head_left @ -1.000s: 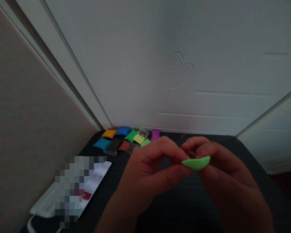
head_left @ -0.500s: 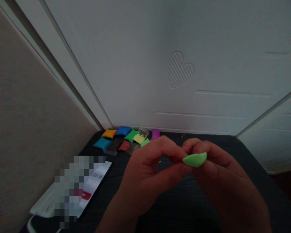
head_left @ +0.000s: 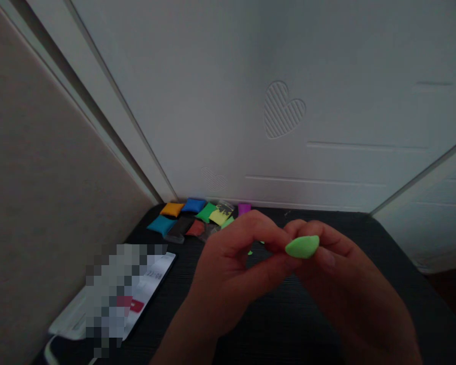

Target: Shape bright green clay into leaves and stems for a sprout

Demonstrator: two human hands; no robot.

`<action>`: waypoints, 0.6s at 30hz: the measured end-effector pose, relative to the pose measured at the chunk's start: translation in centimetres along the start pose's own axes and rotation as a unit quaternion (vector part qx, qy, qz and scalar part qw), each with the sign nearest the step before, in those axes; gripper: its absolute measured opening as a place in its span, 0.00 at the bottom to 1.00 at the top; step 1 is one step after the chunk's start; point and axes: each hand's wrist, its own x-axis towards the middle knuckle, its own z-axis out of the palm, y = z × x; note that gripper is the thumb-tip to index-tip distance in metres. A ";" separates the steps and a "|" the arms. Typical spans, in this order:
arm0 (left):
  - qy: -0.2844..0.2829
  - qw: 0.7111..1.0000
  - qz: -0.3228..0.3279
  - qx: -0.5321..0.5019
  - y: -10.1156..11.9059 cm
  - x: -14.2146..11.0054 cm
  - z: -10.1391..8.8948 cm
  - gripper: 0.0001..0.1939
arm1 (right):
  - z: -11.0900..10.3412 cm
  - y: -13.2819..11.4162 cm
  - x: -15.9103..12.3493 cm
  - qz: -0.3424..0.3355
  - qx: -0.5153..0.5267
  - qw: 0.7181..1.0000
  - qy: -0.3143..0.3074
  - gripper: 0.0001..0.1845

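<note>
A light green lump of modelling clay [head_left: 303, 247], shaped like a leaf with a pointed left end, is held up above the dark table. My left hand [head_left: 237, 268] pinches its left tip between thumb and forefinger. From the other side, my right hand [head_left: 349, 274] grips the right end with its thumb and curled fingers. Small light green bits [head_left: 250, 253] lie on the table just behind my left hand, partly covered by it.
Several coloured clay packets, among them a teal one [head_left: 161, 225] and a blue one [head_left: 193, 205], lie along the back left of the black table [head_left: 273, 324]. A phone [head_left: 152, 284] rests at the left beside a white object with a cable [head_left: 66, 324]. A white panel [head_left: 213, 101] rises behind.
The clay has shifted slightly left and looks a little shorter and rounder, its right tip less upturned. My right hand has moved slightly left with it; both hands keep their hold.
</note>
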 end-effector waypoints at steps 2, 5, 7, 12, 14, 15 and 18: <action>0.002 0.999 -0.039 -0.016 0.1 0.1 0.0 0.06 | 0.1 0.0 0.0 -0.030 -0.025 0.999 0.008 0.05; 0.020 0.995 -0.084 -0.054 0.4 0.1 0.0 0.10 | 0.5 0.0 -0.2 -0.126 -0.143 0.979 0.073 0.09; 0.024 0.993 -0.093 -0.069 0.4 0.0 0.0 0.12 | 0.8 -0.1 -0.4 -0.201 -0.255 0.938 0.122 0.13; 0.010 0.994 -0.062 -0.088 0.1 -0.4 0.2 0.14 | 0.8 -0.2 -0.7 -0.300 -0.435 0.840 0.128 0.22; 0.027 0.995 -0.053 -0.084 -0.1 -0.5 0.3 0.12 | 0.6 -0.2 -0.8 -0.308 -0.459 0.825 0.120 0.23; 0.040 0.995 -0.049 -0.078 -0.2 -0.5 0.4 0.11 | 0.5 -0.2 -0.8 -0.311 -0.464 0.821 0.115 0.23; 0.076 0.995 -0.046 -0.046 -0.1 -0.4 0.5 0.10 | 0.4 -0.4 -0.9 -0.309 -0.453 0.830 0.103 0.23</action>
